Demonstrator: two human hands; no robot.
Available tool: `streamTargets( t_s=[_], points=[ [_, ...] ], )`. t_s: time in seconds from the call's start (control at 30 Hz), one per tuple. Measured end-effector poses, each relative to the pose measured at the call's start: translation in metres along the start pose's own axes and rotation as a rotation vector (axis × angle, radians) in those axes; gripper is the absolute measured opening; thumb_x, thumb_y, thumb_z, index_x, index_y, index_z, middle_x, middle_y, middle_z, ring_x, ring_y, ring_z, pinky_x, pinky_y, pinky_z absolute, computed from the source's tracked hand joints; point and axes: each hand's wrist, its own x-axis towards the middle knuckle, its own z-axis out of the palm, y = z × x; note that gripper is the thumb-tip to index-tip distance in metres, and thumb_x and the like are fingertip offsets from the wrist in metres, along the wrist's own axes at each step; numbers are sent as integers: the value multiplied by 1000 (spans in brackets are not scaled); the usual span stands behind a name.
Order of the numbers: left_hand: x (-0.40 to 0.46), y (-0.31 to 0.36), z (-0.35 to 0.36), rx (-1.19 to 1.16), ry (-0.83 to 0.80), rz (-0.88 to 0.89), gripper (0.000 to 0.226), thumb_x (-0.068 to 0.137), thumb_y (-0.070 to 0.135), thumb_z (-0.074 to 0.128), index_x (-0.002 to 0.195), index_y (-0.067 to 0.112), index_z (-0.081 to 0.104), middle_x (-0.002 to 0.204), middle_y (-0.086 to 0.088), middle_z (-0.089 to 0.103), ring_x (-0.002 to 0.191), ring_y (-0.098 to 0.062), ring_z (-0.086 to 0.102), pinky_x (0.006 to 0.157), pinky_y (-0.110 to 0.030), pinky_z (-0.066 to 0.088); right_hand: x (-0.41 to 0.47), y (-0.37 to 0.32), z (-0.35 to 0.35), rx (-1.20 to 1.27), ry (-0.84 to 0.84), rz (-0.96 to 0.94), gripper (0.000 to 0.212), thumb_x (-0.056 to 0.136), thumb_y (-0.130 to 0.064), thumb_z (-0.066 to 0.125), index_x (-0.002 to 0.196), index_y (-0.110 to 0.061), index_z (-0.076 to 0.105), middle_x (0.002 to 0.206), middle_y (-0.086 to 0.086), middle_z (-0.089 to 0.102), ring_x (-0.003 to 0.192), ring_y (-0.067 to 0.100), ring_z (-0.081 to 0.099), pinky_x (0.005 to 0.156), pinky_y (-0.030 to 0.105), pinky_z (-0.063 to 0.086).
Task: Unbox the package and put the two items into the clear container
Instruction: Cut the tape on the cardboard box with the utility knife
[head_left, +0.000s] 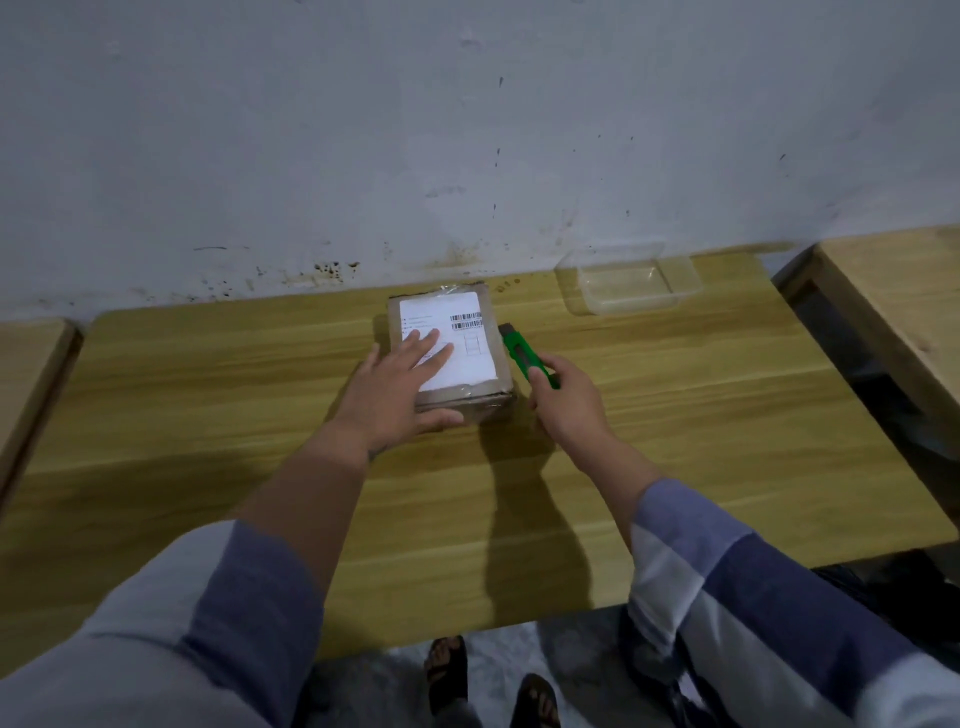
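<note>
A taped brown cardboard package (493, 358) with a white shipping label lies flat on the wooden table (675, 441). My left hand (400, 389) rests on its top and near edge, fingers spread, holding it down. My right hand (566, 400) grips a green box cutter (522, 353), whose tip lies along the package's right side. The clear container (631, 283) stands empty at the back right of the table, against the wall. The package is shut, so its contents are hidden.
A grey stained wall runs right behind the table. Other wooden tables stand at the left (26, 374) and at the right (893, 301), with a gap beside each. My sandalled feet (493, 680) show below the table's near edge.
</note>
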Motion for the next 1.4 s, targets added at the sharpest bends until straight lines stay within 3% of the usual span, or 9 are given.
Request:
streamTargets(
  t_s=[0.13,0.23,0.33,0.4,0.5,0.87,1.07,1.27,1.4],
  points=[
    [-11,-13,10,-12,62,-25,89,75,75,35,151,35,12,161,10,4,149,-14,0,119,-52,4,0,1,-18,-71,14,-40,26,95,-25,51,120,-25,54,92,6,72,68,15,59,53,26,42],
    [-12,-10,14,-68,95,-31,86,78,71,41,151,34,15,160,10,7,149,-15,1,118,-50,8,-2,0,-25,-138,-62,-94,18,93,-21,53,108,-30,54,93,2,73,62,12,56,52,26,41],
    [-13,-10,17,-91,106,-33,84,81,68,46,151,34,15,160,11,6,149,-14,1,118,-48,9,-5,-7,-20,-387,-134,-230,17,93,-24,52,101,-39,52,99,0,72,81,23,62,73,36,48],
    [-13,-12,17,-74,104,-30,84,80,70,43,151,34,14,160,12,5,148,-12,0,119,-48,9,-10,-14,-13,-619,-113,-343,21,94,-25,49,110,-38,55,106,-2,70,100,26,58,88,40,40],
    [-14,-16,15,-52,88,-9,88,77,74,37,151,32,14,160,13,5,148,-10,-2,119,-47,9,-16,-21,-3,-806,-64,-512,30,96,-25,45,121,-38,55,117,-6,67,110,24,51,88,39,33],
    [-11,-16,14,-38,58,-20,87,81,69,45,152,31,11,160,14,3,148,-10,-3,118,-49,11,-19,-30,7,-928,-31,-744,30,96,-24,44,120,-34,58,109,-4,69,101,27,52,79,37,30],
    [-11,-13,10,-35,26,-37,84,84,61,51,152,33,9,160,14,0,148,-11,-6,119,-53,11,-19,-36,8,-1028,7,-906,33,87,-14,54,115,-27,62,92,1,70,92,27,53,72,35,24],
    [-12,-8,9,18,-2,-60,84,85,65,45,152,32,7,161,12,-2,149,-14,-6,118,-55,10,-12,-27,-28,-1095,46,-873,45,83,-5,51,118,-31,62,89,0,69,93,28,52,76,37,29],
    [-13,-3,7,50,-16,-76,82,87,64,42,152,31,4,161,10,-4,149,-15,-7,118,-56,8,-6,-5,-48,-1065,134,-824,32,87,-11,58,111,-31,67,84,-3,71,84,27,55,70,34,25]
  ],
)
